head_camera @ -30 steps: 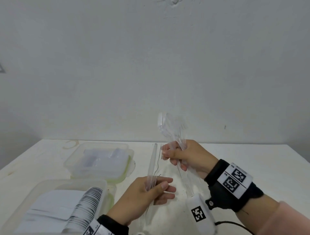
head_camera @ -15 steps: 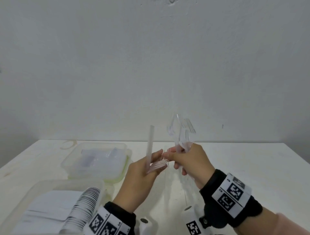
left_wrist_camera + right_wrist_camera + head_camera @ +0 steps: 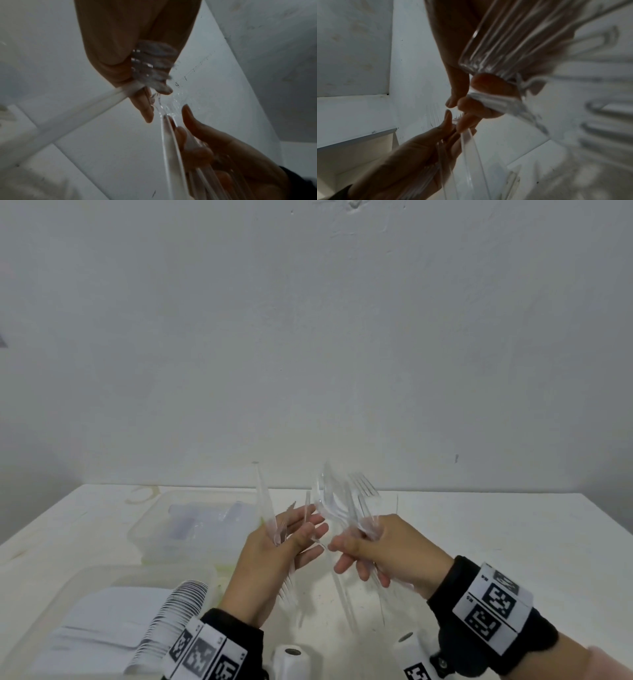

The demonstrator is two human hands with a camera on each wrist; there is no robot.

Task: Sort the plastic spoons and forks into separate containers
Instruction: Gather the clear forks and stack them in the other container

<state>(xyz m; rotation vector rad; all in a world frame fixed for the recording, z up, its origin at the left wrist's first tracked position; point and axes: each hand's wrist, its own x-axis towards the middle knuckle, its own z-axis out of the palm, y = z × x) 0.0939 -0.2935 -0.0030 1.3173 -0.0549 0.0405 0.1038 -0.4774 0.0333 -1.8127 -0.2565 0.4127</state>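
Observation:
My right hand (image 3: 356,556) grips a bundle of clear plastic spoons and forks (image 3: 342,501) by the handles, heads up above the table. Just left of it, almost fingertip to fingertip, my left hand (image 3: 308,534) holds a few clear pieces (image 3: 265,508); its thumb presses them against the palm and their handles stick up. In the left wrist view the left hand (image 3: 147,108) holds stacked clear heads (image 3: 152,67). In the right wrist view the bundle's handles (image 3: 505,40) fill the top.
A clear lidless container (image 3: 150,535) with clear cutlery inside sits at the far left of the white table (image 3: 513,542). A nearer container (image 3: 44,611) at bottom left holds a row of stacked white pieces (image 3: 171,611). A plain wall stands behind.
My left hand rose from lower down to meet the right hand, then drew slightly back left. The right hand's bundle has tilted and dropped a little.

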